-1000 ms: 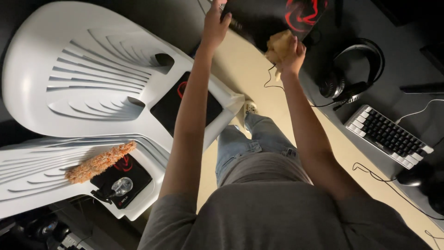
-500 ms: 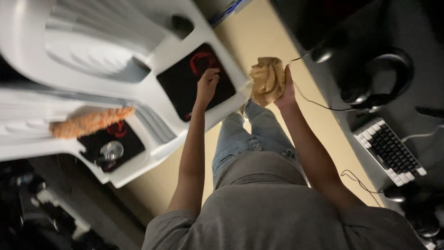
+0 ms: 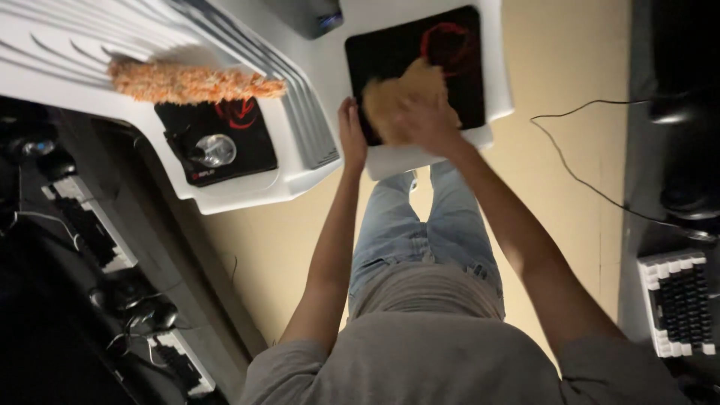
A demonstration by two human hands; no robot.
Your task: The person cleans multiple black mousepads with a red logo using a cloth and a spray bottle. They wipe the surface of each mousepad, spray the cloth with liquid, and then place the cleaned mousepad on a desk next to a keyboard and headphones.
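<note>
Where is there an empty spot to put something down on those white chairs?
The white chair seat is bare right of the black mouse pad, where the right hand presses a tan cloth. The left hand holds that pad's edge. The other chair is crowded: orange duster and second pad.

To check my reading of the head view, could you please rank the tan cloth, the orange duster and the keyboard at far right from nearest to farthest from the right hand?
1. Tan cloth: under the right hand, on the black mat.
2. Orange duster: to the left, on the other white chair.
3. Keyboard: far right, lower edge.
</note>
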